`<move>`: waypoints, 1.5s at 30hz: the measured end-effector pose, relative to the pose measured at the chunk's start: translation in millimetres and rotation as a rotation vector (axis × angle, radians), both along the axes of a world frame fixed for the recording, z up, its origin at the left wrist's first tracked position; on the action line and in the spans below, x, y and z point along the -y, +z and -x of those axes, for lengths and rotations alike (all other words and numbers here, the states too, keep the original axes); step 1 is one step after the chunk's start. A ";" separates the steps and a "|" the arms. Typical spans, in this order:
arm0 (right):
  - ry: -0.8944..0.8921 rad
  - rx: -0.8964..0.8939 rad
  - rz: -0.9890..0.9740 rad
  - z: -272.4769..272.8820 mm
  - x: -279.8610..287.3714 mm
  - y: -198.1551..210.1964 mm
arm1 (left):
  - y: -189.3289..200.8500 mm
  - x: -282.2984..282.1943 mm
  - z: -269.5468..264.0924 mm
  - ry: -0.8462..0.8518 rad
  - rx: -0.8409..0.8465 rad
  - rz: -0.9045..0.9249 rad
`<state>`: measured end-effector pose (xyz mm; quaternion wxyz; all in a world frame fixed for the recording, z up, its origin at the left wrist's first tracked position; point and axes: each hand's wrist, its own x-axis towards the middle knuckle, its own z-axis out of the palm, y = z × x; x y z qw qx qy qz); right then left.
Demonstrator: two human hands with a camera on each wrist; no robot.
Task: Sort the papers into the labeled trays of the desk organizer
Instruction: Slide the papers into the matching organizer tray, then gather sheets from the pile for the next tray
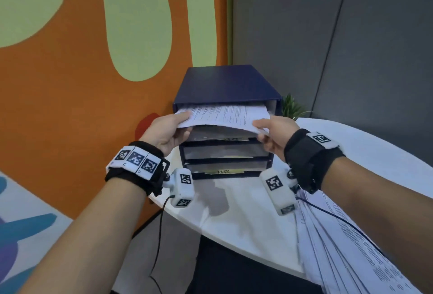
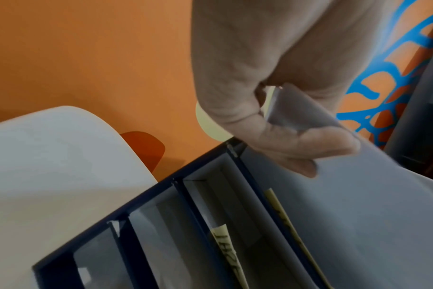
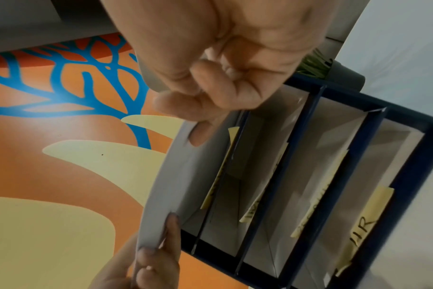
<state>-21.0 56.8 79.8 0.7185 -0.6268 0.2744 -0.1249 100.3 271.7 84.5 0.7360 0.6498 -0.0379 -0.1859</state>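
Note:
A dark blue desk organizer (image 1: 225,85) with stacked trays stands on the white table, its trays marked with yellow tape labels (image 1: 226,172). A printed sheet of paper (image 1: 225,115) sags at the mouth of the top tray, its far edge inside the opening. My left hand (image 1: 168,129) pinches the sheet's left corner, thumb on top. My right hand (image 1: 269,132) pinches its right corner. In the left wrist view the paper (image 2: 359,215) is held above the organizer (image 2: 185,224) by my left hand (image 2: 284,127). In the right wrist view my right hand (image 3: 210,101) holds the paper's (image 3: 185,176) edge.
A fanned stack of printed papers (image 1: 351,247) lies on the white table (image 1: 246,218) at the lower right. A small green plant (image 1: 291,106) stands behind the organizer on the right. An orange patterned wall (image 1: 93,83) rises to the left, a grey partition behind.

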 end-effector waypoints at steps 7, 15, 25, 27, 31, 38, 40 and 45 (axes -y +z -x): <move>-0.158 0.089 -0.057 -35.9 5.2 7.9 | -3.0 2.9 2.4 0.007 -0.006 0.023; -0.146 0.261 -0.419 -51.9 11.3 15.6 | -18.1 13.2 12.5 -0.048 0.086 0.153; 0.005 0.338 -0.218 -3.0 20.4 -8.0 | -22.6 51.8 48.3 -0.221 0.175 0.041; -0.014 0.240 0.026 15.8 30.0 -8.8 | -24.5 66.0 63.4 -0.292 0.186 -0.006; -0.009 0.036 0.498 54.6 74.2 -22.6 | -33.3 98.9 95.8 -0.462 0.206 -0.147; 0.202 -0.635 1.165 133.0 157.6 -62.9 | -74.2 163.8 114.2 -0.622 0.161 -0.462; 0.347 -0.785 1.231 143.6 167.5 -75.0 | -90.9 182.5 118.0 -0.654 0.206 -0.597; 0.491 -0.901 1.381 134.8 168.9 -87.9 | -125.4 225.2 120.3 -0.732 0.678 -0.865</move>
